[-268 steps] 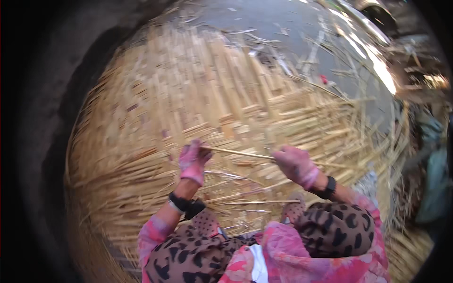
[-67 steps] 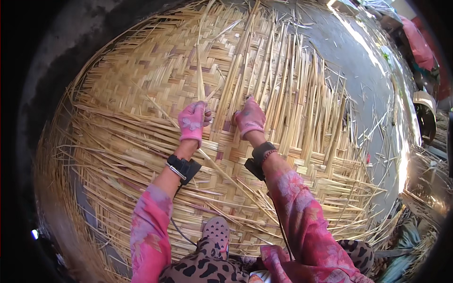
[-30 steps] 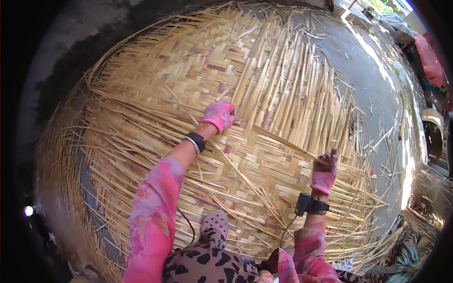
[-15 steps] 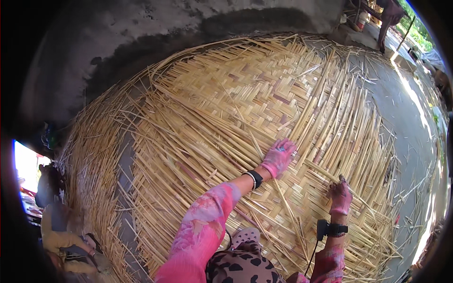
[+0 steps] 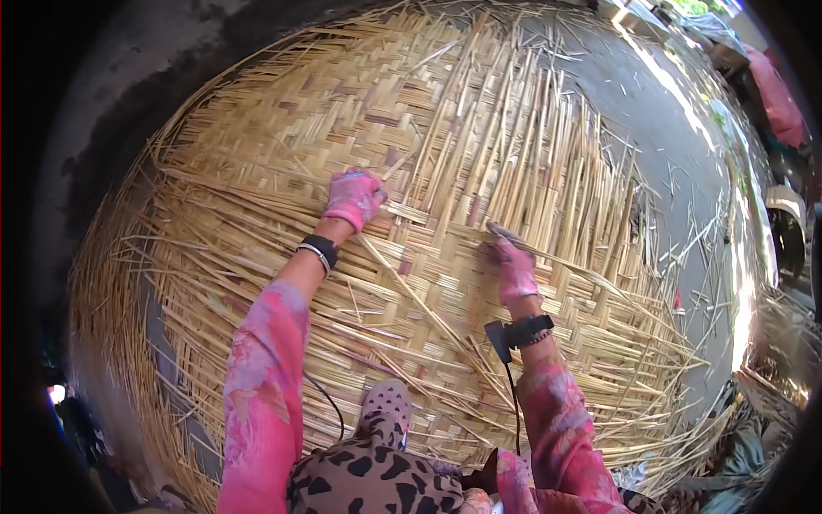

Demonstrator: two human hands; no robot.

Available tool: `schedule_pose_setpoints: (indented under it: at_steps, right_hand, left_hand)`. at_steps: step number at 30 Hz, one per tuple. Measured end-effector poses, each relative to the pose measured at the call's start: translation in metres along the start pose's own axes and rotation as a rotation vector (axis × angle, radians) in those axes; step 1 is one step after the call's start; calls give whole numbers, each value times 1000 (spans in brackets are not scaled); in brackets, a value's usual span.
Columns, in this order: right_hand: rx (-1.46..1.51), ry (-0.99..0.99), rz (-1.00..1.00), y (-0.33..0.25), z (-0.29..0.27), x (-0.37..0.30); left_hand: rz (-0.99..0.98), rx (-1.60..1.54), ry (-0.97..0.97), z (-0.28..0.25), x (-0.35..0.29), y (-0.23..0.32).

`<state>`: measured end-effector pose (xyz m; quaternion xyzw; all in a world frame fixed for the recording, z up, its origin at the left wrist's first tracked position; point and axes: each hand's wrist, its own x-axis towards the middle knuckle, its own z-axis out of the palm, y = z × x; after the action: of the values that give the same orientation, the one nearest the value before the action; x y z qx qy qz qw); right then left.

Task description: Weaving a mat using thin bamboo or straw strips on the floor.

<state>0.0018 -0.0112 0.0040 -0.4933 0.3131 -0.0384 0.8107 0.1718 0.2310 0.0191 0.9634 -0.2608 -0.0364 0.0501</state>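
A large woven mat of flat bamboo strips (image 5: pixel 342 111) lies on the ground in front of me, its long loose ends fanning out at the sides. My left hand (image 5: pixel 354 199), in a pink glove, is closed at the mat's middle, with a thin bamboo strip (image 5: pixel 396 165) poking out past its fingers. To its right, my gloved right hand (image 5: pixel 514 267) grips a long bamboo strip (image 5: pixel 586 274) that trails off to the right. A dark tip shows above this hand; what it is I cannot make out. My shoe (image 5: pixel 385 407) rests on the mat.
A dark, stained wall (image 5: pixel 128 94) rises at the far left. Grey ground (image 5: pixel 659 146) with scattered bamboo scraps runs along the right. Pink cloth (image 5: pixel 773 98) and other clutter sit at the right rim. A cable (image 5: pixel 516 411) hangs from my right wrist's device.
My view has shifted, so the mat sits further left and higher. My left hand, flat on the strips before, is now curled closed. Both hands are further forward, the right still gripping its strip.
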Motion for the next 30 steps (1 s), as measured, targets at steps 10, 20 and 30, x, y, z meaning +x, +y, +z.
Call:
schedule_pose_setpoints:
  at_steps: [10,20,30]
  right_hand:
    - [175,244,-38,13,-21,3]
    - [268,561,-59,-24,-80,-14]
    - [-306,-224,-142,-104,-75,-12]
  left_hand:
    - [317,-187,186,45,-59,72]
    - [445,-249,97,24,-41,100]
    - [334,-548,-79,3,4,166]
